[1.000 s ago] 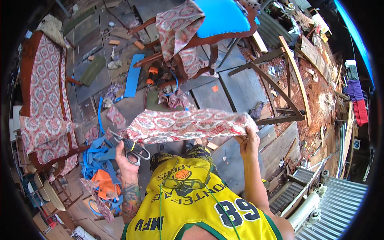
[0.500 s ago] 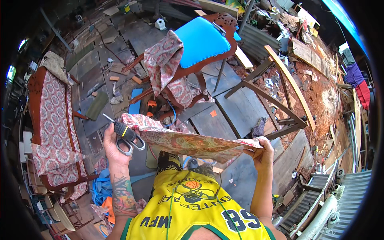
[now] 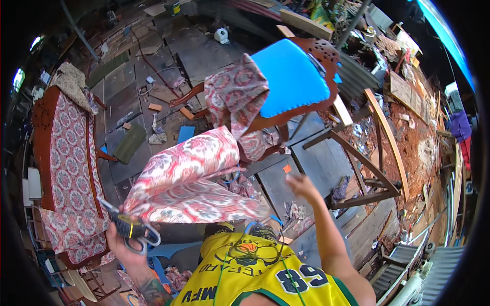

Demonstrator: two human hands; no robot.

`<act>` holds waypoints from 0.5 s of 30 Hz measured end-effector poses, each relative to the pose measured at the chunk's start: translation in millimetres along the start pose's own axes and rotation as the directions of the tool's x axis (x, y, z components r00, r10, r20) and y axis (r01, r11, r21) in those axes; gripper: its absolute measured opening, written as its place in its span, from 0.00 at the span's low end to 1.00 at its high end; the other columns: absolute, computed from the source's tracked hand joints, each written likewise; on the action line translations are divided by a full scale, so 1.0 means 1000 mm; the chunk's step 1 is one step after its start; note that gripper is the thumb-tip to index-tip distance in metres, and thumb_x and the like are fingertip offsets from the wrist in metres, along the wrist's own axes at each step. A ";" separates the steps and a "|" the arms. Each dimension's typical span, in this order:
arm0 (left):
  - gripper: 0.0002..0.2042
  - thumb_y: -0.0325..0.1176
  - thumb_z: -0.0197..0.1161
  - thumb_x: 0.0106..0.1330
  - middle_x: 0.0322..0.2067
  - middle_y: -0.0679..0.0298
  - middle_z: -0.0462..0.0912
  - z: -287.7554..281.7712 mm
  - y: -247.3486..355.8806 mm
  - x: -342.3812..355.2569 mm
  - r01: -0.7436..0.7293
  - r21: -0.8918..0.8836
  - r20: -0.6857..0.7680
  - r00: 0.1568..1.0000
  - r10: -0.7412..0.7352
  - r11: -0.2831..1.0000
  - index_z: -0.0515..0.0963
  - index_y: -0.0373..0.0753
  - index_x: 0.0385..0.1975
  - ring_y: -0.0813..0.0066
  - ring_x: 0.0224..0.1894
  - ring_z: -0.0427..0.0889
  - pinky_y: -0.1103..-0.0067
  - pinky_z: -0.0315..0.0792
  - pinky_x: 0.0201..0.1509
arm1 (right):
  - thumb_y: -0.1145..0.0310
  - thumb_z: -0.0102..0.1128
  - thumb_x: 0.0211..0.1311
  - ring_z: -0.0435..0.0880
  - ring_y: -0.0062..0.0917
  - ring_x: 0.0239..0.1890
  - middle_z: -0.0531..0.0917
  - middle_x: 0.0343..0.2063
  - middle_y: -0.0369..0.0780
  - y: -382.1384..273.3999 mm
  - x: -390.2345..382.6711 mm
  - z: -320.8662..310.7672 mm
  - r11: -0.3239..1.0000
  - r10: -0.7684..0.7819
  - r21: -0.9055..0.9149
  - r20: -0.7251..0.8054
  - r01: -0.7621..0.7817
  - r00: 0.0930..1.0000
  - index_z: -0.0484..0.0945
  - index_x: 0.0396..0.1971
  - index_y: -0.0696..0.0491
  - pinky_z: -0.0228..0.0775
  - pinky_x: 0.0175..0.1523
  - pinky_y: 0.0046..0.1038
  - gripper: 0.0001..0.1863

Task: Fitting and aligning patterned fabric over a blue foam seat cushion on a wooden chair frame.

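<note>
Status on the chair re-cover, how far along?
Done: sofa wears the patterned fabric. In hand: left hand grips scissors and one end of a fabric piece; right hand is open, off it. Left: chair shows bare blue padding, fabric only draped over.

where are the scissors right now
In the head view the scissors are at lower left, gripped in the left hand along with a corner of the patterned fabric, beside the upholstered sofa.

Floor [image 3: 204,56]: dark, worn boards and slabs. Standing on it: an upholstered sofa [image 3: 66,163] at left and a wooden chair with blue seat [image 3: 293,76]. Lying on it: a bare timber frame [image 3: 372,153], small wood offcuts [image 3: 154,107], fabric scraps [image 3: 158,136], reddish sawdust [image 3: 416,137] at right.
</note>
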State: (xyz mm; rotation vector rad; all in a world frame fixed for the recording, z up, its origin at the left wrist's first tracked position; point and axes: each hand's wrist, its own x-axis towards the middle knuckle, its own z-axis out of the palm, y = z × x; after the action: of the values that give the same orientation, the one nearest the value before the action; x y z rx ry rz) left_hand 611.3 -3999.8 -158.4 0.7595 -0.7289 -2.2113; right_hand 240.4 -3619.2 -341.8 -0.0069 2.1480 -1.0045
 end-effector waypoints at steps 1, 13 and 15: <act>0.28 0.44 0.61 0.66 0.42 0.51 0.82 -0.010 0.007 0.006 -0.087 -0.019 -0.095 0.992 0.085 0.996 0.67 0.37 0.64 0.58 0.45 0.83 0.58 0.81 0.44 | 0.41 0.65 0.61 0.71 0.17 0.20 0.73 0.21 0.31 -0.025 0.044 0.005 0.964 -0.181 0.178 -0.092 0.195 0.979 0.81 0.43 0.55 0.63 0.24 0.24 0.29; 0.22 0.40 0.63 0.66 0.35 0.60 0.84 -0.125 0.046 0.078 -0.021 0.117 -0.515 0.854 0.079 0.993 0.73 0.40 0.57 0.66 0.35 0.83 0.66 0.78 0.44 | 0.40 0.72 0.49 0.83 0.31 0.38 0.85 0.38 0.42 -0.244 0.339 0.003 0.981 -0.066 0.083 -0.706 0.174 0.705 0.79 0.52 0.57 0.73 0.38 0.31 0.39; 0.20 0.39 0.65 0.63 0.35 0.63 0.83 -0.132 0.045 0.073 -0.080 0.166 -0.563 0.811 0.161 0.983 0.76 0.41 0.54 0.68 0.33 0.83 0.72 0.79 0.40 | 0.61 0.66 0.63 0.80 0.20 0.38 0.86 0.35 0.39 -0.308 0.290 0.026 0.713 -0.195 0.386 -0.692 0.585 0.695 0.84 0.44 0.62 0.73 0.43 0.26 0.19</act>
State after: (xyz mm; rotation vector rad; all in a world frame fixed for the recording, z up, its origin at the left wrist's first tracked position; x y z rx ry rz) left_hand 676.0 -4117.9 -239.2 1.3346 -0.5939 -1.6828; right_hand -40.9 -3935.9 -331.0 0.1575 2.3340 -2.1836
